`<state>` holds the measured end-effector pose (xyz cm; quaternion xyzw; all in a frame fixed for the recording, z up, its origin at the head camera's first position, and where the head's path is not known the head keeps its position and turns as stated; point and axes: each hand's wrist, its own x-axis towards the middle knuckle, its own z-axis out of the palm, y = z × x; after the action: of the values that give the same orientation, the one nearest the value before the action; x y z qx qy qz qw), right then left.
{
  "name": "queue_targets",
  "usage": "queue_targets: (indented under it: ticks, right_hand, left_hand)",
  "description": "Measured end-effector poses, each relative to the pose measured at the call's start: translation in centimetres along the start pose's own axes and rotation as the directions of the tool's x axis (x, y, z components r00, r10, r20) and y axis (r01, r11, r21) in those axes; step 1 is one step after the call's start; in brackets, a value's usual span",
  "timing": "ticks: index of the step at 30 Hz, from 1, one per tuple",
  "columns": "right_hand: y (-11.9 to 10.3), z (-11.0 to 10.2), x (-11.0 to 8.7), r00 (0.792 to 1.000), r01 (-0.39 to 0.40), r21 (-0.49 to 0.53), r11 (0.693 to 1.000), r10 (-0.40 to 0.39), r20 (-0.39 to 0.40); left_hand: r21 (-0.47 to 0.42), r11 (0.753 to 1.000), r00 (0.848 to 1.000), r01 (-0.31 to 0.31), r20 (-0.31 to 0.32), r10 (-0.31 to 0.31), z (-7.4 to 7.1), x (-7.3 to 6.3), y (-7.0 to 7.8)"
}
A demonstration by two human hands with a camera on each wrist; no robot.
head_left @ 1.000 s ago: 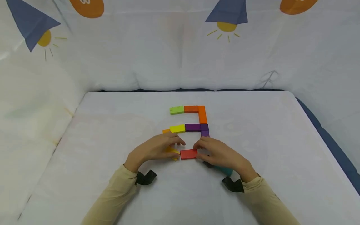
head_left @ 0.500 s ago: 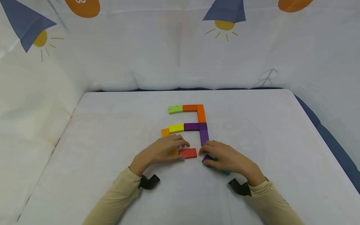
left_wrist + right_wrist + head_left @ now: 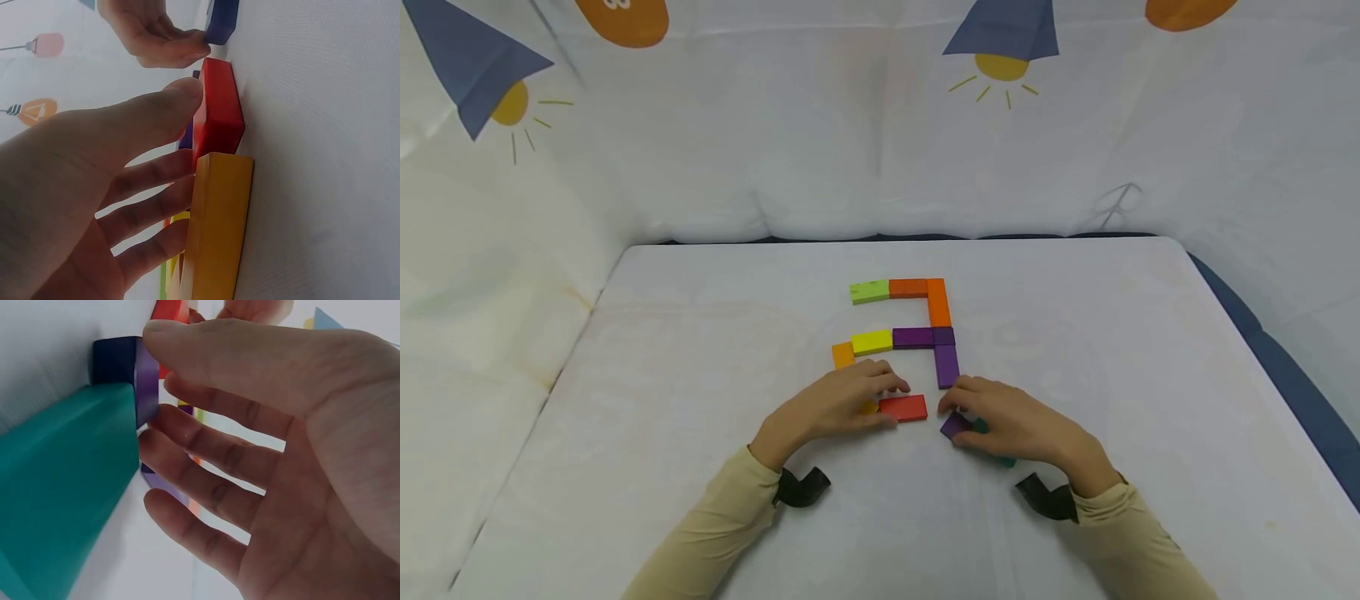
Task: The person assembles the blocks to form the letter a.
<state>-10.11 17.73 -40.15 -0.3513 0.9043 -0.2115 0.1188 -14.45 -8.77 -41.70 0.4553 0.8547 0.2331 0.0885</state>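
A red block (image 3: pixel 904 408) lies at the front of a row of coloured blocks. My left hand (image 3: pixel 831 404) straddles it, thumb tip at its near edge and fingers fairly straight behind. A yellow-orange block (image 3: pixel 219 225) adjoins the red one, partly hidden by that hand in the head view. To the right, my right hand (image 3: pixel 1015 417) pinches a small purple block (image 3: pixel 147 381) between thumb and fingertips; it sits askew, apart from the red block. Against the purple block lies a teal block (image 3: pixel 62 456), mostly covered by the right hand in the head view.
Behind the hands, a lime block (image 3: pixel 869 292), orange blocks (image 3: pixel 938 302), a yellow block (image 3: pixel 872 342) and purple blocks (image 3: pixel 913 338) form a bent line on the white table (image 3: pixel 700 333). A white printed sheet (image 3: pixel 820 142) hangs behind the table's far edge.
My right hand has left the red block's right end, moving slightly right and toward me to the small purple block. My left hand has shifted right onto the red block.
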Motion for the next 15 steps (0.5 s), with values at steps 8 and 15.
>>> queue_targets:
  ticks: [8, 15]
  right_hand:
    - [0.08, -0.43, -0.21, 0.999, -0.021, 0.006, 1.000, 0.021, 0.025]
    - [0.32, -0.33, -0.24, 1.000, -0.026, -0.002, 1.000, 0.026, 0.006]
  left_hand:
    - [0.000, 1.000, 1.000, 0.020, 0.009, -0.020, 0.13, -0.03, 0.10]
    - [0.029, 0.998, 0.998, 0.058, 0.005, -0.058, 0.18, -0.01, 0.26]
